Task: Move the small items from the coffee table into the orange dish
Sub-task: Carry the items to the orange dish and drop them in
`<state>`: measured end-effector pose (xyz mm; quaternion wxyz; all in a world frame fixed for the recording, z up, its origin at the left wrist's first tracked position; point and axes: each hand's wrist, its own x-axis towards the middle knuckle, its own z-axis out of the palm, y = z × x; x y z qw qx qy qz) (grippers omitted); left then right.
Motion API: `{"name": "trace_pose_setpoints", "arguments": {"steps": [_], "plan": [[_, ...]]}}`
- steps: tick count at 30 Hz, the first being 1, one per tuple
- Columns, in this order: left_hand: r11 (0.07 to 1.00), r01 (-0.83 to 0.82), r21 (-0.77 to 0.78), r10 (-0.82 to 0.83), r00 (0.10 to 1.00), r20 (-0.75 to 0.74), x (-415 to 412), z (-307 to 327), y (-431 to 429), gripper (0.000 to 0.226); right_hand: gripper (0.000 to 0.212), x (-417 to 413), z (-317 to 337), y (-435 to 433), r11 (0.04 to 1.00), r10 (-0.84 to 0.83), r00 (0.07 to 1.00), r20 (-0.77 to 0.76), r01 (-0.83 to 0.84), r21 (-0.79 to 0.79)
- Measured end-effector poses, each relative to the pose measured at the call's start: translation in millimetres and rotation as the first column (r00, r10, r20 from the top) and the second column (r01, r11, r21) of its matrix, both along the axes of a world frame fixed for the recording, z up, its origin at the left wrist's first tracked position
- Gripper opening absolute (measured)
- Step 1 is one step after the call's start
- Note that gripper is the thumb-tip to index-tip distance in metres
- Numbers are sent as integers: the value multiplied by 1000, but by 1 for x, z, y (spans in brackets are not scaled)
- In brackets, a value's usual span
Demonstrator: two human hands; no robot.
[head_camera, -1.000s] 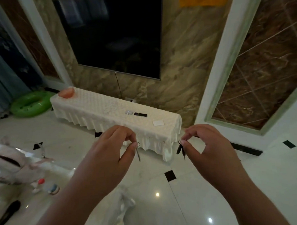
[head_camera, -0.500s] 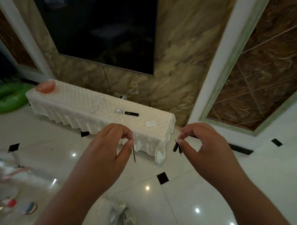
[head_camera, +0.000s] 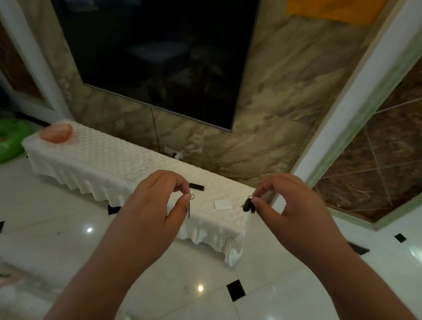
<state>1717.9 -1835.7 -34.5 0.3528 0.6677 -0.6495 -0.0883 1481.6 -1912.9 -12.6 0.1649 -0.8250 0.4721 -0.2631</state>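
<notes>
Mid-frame, our left hand (head_camera: pixel 154 205) pinches a thin pin (head_camera: pixel 189 208); our right hand (head_camera: pixel 290 207) pinches small dark keys (head_camera: pixel 248 205).

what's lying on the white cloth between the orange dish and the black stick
Nothing: in the head view the white cloth between the orange dish and black stick is bare.

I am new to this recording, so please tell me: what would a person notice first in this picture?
First, the two raised hands in the centre: the left hand pinches a thin metal pin with a ring, and the right hand pinches a small dark item. Behind them stands a long cabinet under a white cover, with an orange dish at its left end.
</notes>
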Motion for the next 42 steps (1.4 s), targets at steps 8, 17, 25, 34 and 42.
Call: {"name": "trace_pose_setpoints", "arguments": {"steps": [8,17,25,34,42], "plan": [[988,-152,1,152,988,3,71,-1,-7,5,5,98,-2,-50,988,154,988,-15,-153,22],[901,-433,2,433,901,38,140,1,-16,5,6,219,-6,-113,898,433,901,26,-434,70],[745,-666,44,659,745,106,192,12,-55,9,9,329,-5,-194,736,670,741,47,-672,81],[559,-828,55,825,561,70,233,5,-93,10,6,430,-24,-255,536,838,544,24,-832,146],[433,-896,94,895,440,76,290,-16,-77,18,8,524,-54,-242,406,913,408,-27,-899,166]]}}
